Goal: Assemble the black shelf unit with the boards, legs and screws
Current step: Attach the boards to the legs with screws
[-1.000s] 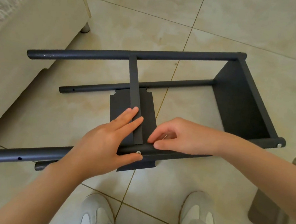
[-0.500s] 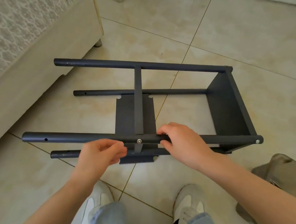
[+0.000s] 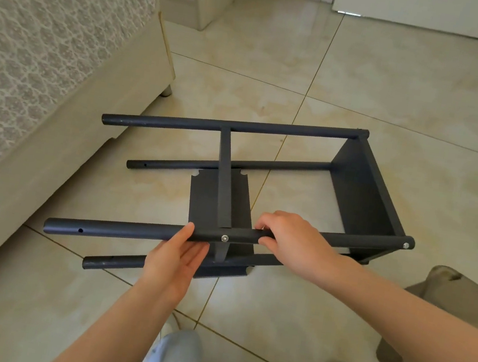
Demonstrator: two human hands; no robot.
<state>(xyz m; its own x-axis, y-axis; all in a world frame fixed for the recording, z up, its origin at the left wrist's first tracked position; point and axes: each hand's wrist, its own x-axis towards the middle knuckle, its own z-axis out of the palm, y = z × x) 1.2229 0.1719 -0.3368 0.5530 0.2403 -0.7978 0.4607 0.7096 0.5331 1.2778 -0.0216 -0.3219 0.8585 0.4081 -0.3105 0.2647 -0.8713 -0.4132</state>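
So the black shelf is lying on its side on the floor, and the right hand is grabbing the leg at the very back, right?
Not quite. The head view shows the right hand curled round the near upper leg, the one with the silver screw in it, not the back one. The black shelf unit does lie on its side on the tiled floor.

Black shelf unit [image 3: 362, 196]; beige marbled floor tiles [image 3: 400, 90]; silver screw [image 3: 224, 238].

- One head-worn camera, wide-angle, looks forward and steeply down onto the tiled floor [image 3: 401, 81].
- It sits near, above the shelf unit [image 3: 363, 193], which lies mid-frame.
- It faces a white door [image 3: 413, 5] at the top edge.
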